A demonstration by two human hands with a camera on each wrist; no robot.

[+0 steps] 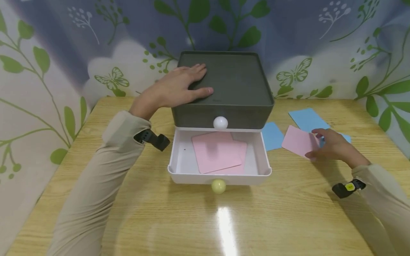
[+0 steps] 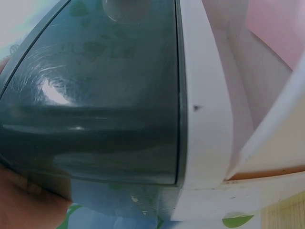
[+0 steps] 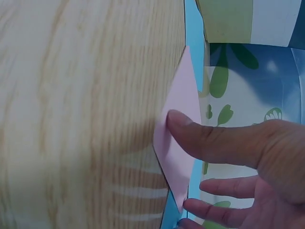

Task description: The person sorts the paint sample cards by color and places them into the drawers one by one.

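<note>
My left hand [image 1: 182, 85] rests on the left side of the dark green lid top of a small drawer box [image 1: 237, 78], its fingers stretched out flat. Below, a white drawer [image 1: 256, 156] with a yellow round knob [image 1: 219, 186] is pulled out. Overlapping pink cards [image 1: 216, 151] lie inside it. To the right of the box, my right hand [image 1: 333, 145] grips another pink card [image 1: 298, 141] by its right end, thumb on the near edge and fingers at the far edge. In the right wrist view the thumb lies against this pink card [image 3: 178, 148].
Blue cards [image 1: 307, 119] lie on the wooden table [image 1: 205, 224] around the right hand, one beside the box and partly hidden. The upper drawer with a white knob [image 1: 220, 123] is closed. A leaf-patterned curtain [image 1: 298, 42] hangs behind the table.
</note>
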